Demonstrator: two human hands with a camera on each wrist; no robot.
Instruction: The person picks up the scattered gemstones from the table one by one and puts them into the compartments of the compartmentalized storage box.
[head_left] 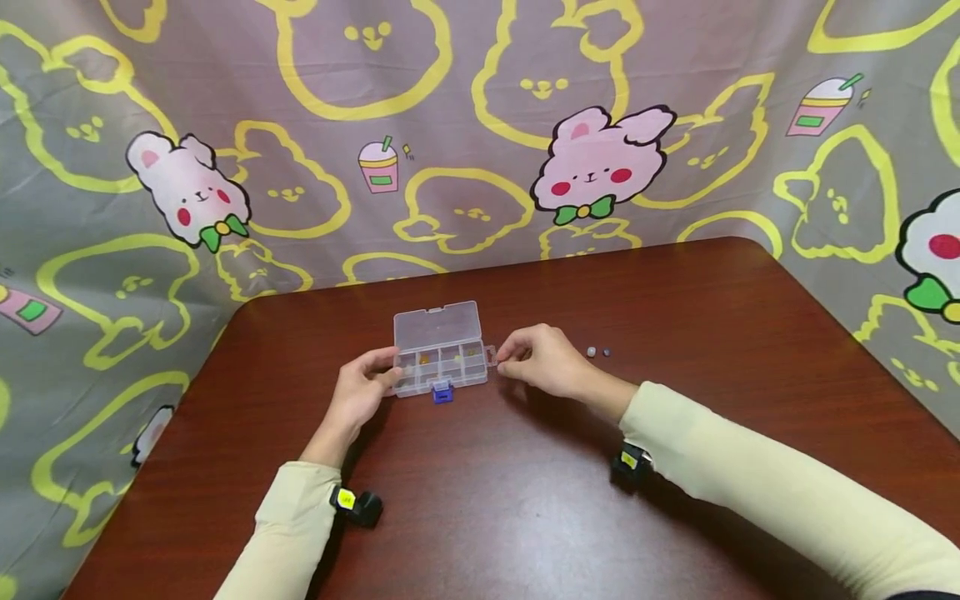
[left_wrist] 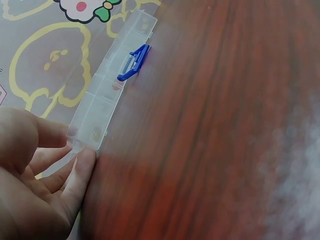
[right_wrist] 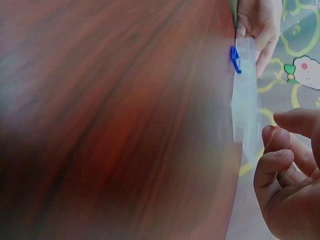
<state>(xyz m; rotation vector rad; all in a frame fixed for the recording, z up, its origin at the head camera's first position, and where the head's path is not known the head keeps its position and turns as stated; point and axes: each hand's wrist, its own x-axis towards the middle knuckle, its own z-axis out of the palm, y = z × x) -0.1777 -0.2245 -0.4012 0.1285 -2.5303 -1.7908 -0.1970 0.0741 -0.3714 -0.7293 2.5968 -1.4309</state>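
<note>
A clear plastic compartment box [head_left: 441, 346] stands on the table with its lid [head_left: 437, 327] raised at the back. At its left end, my left hand [head_left: 362, 390] grips it, the thumb [left_wrist: 82, 167] on the near side and the fingers behind. Small amber and yellowish pieces lie in several compartments. My right hand [head_left: 547, 360] is beside the clear tab [head_left: 491, 356] at the right end, fingers loosely bent. In the right wrist view a gap separates its fingertips [right_wrist: 280, 137] from the box, and nothing shows between them.
Two small beads, a whitish one [head_left: 592, 352] and a bluish one [head_left: 607, 352], lie on the table to the right of my right hand. A blue clip [head_left: 442, 392] sits at the box's front edge. A patterned curtain [head_left: 465, 125] hangs behind the brown table [head_left: 487, 500].
</note>
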